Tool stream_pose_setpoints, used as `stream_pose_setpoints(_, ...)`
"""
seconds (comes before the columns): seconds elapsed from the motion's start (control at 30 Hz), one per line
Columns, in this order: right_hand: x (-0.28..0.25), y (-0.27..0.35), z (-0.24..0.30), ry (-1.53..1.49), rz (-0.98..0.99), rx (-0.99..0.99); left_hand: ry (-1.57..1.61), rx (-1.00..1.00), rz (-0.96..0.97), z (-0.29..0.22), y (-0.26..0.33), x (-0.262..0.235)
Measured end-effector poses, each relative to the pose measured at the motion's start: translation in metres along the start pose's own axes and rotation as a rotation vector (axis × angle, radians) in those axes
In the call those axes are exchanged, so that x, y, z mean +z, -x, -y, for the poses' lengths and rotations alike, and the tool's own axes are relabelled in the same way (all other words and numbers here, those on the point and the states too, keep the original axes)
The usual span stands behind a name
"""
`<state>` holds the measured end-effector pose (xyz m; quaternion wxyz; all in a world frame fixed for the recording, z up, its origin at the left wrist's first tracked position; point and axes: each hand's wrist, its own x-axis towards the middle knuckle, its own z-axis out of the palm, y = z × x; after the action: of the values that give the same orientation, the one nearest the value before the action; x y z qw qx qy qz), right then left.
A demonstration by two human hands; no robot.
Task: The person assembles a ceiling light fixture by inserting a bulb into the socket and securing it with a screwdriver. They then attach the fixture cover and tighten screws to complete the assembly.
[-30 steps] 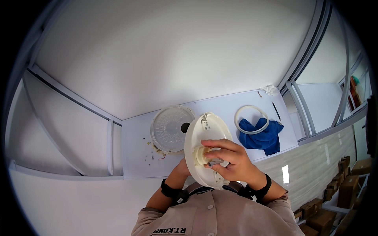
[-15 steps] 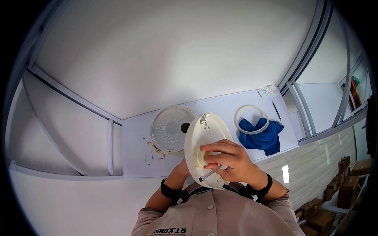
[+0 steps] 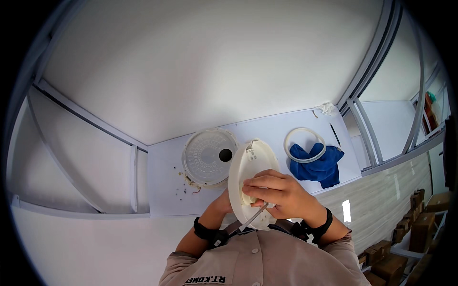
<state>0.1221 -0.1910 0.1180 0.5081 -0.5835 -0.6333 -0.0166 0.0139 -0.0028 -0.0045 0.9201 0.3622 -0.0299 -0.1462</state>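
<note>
**Little Moved: Disc Held Over White Counter**

Hardly any shift is seen since the earlier frames: the cream round disc [image 3: 252,178] is kept tilted on edge above the near rim of the counter [image 3: 162,181], and the right hand's fingers have only been curled slightly tighter on its face. The right hand [image 3: 279,193] is clenched over a small pale part at the disc's middle, with a thin grey rod [image 3: 250,220] slanting down from under it. The left hand [image 3: 220,205] is mostly hidden behind the disc and is seen gripping its lower edge from behind.

On the white counter, a ribbed round cover [image 3: 207,156] with a dark hole is laid flat just left of the disc, with small dark specks [image 3: 183,183] scattered beside it. A blue cloth [image 3: 317,164] is placed to the right, partly overlapped by a white ring [image 3: 305,144]. The room is enclosed by white panels with pale framing [image 3: 362,86]; brown boxes [image 3: 420,224] are stacked on the floor at lower right.
</note>
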Motion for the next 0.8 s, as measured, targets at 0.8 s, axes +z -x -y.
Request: stream_pose_setpoints(0.8,0.021,0.006,0.018,0.0,-0.031,0.227,-0.647,0.257,-0.123,-0.009,0.017,0.008)
